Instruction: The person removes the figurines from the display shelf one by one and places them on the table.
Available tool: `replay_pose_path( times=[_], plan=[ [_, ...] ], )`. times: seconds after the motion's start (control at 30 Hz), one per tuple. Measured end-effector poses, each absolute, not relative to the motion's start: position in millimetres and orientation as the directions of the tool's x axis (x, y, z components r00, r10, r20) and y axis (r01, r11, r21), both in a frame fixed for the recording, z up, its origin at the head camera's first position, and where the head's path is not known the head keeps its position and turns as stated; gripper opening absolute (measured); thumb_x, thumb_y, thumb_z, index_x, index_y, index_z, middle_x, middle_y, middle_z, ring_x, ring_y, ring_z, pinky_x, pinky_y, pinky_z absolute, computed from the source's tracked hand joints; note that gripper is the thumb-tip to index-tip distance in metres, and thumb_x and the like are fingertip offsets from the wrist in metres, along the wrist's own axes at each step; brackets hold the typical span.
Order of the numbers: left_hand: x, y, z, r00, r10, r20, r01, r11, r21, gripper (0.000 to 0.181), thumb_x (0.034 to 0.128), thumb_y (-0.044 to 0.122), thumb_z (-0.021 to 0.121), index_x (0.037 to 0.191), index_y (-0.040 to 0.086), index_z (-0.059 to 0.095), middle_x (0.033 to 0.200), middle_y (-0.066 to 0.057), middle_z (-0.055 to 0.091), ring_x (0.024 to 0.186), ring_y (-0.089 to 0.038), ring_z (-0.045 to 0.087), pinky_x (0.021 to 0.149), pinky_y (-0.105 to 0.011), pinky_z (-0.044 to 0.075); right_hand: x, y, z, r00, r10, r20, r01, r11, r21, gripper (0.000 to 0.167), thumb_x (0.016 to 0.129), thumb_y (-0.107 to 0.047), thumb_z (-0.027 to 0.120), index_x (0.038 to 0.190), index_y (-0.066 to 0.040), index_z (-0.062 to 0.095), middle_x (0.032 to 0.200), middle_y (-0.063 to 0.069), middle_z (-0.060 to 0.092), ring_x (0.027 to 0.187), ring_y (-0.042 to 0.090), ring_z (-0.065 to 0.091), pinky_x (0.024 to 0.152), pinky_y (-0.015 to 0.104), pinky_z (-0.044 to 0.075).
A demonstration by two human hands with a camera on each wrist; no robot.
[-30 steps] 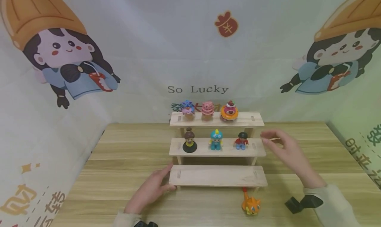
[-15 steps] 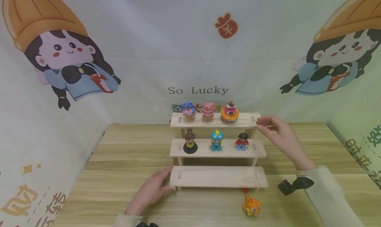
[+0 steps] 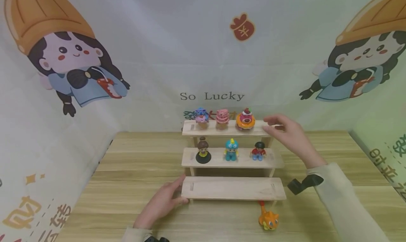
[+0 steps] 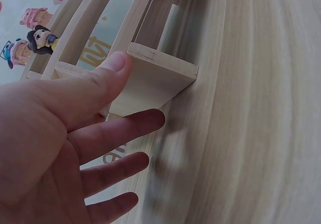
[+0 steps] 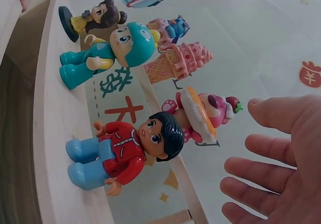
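Observation:
A three-tier wooden display stand (image 3: 233, 187) is on the table. My left hand (image 3: 163, 201) lies at the left end of its lowest shelf; in the left wrist view the fingers are spread and the thumb (image 4: 113, 66) is against the shelf's end. My right hand (image 3: 290, 132) hovers by the right end of the top shelf, fingers apart and holding nothing. Nearest to it is a pink bear figurine (image 3: 245, 120) in an orange ring. Left of that stand a pink ice-cream-cone figurine (image 3: 222, 118) and a blue one (image 3: 202, 118).
The middle shelf bears a bun-haired figurine (image 3: 203, 152), a teal-suited figurine (image 3: 231, 151) and a red-jacketed figurine (image 3: 258, 152). An orange toy animal (image 3: 269, 221) with a red-tipped tail lies on the table before the stand. A printed cloth (image 3: 177, 51) hangs behind.
My right hand has moved up and to the left, from beside the middle shelf to the top shelf's right end. The left hand and the figurines stay where they were.

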State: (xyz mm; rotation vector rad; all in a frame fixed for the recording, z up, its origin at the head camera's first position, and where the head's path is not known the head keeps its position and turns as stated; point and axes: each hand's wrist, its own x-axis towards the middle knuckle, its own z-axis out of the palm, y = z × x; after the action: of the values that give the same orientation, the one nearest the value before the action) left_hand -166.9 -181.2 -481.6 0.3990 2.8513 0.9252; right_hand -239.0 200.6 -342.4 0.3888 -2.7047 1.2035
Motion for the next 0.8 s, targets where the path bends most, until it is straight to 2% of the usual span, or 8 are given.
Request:
replay_pose_path(
  times=[0.27, 0.5, 0.8],
  plan=[
    [-165.4, -182.2, -481.3, -0.958, 0.287, -0.022, 0.216, 0.769, 0.601, 0.082, 0.0783, 0.037, 0.074, 0.146, 0.009, 0.038, 0.121, -0.013, 0.066, 0.121, -0.041, 0.051, 0.104, -0.059, 0.037, -252.6, 190.1, -335.8, -0.945, -0.255, 0.205, -0.323, 0.633, -0.704, 0.057, 0.095, -0.027, 0.060, 0.143, -0.005, 0.038, 0.145, 0.018, 0.044, 0.130, 0.036, 0.044, 0.108, 0.053, 0.037],
    [-166.1, -181.2, -478.7, -0.953, 0.301, -0.033, 0.219, 0.760, 0.612, 0.082, 0.0787, 0.035, 0.074, 0.146, 0.009, 0.037, 0.116, -0.012, 0.068, 0.120, -0.040, 0.053, 0.105, -0.060, 0.035, -257.8, 185.3, -331.9, -0.938, -0.286, 0.194, -0.335, 0.619, -0.710, 0.061, 0.095, -0.024, 0.059, 0.148, -0.009, 0.032, 0.149, 0.017, 0.039, 0.131, 0.038, 0.042, 0.109, 0.053, 0.036],
    [-166.4, -182.2, -476.4, -0.950, 0.309, -0.048, 0.209, 0.741, 0.638, 0.083, 0.0780, 0.035, 0.074, 0.146, 0.007, 0.036, 0.115, -0.013, 0.068, 0.116, -0.037, 0.057, 0.104, -0.059, 0.037, -269.1, 172.7, -327.5, -0.923, -0.335, 0.187, -0.363, 0.606, -0.708, 0.060, 0.095, -0.020, 0.060, 0.148, -0.008, 0.034, 0.150, 0.015, 0.038, 0.132, 0.037, 0.042, 0.108, 0.052, 0.038]
  ],
)
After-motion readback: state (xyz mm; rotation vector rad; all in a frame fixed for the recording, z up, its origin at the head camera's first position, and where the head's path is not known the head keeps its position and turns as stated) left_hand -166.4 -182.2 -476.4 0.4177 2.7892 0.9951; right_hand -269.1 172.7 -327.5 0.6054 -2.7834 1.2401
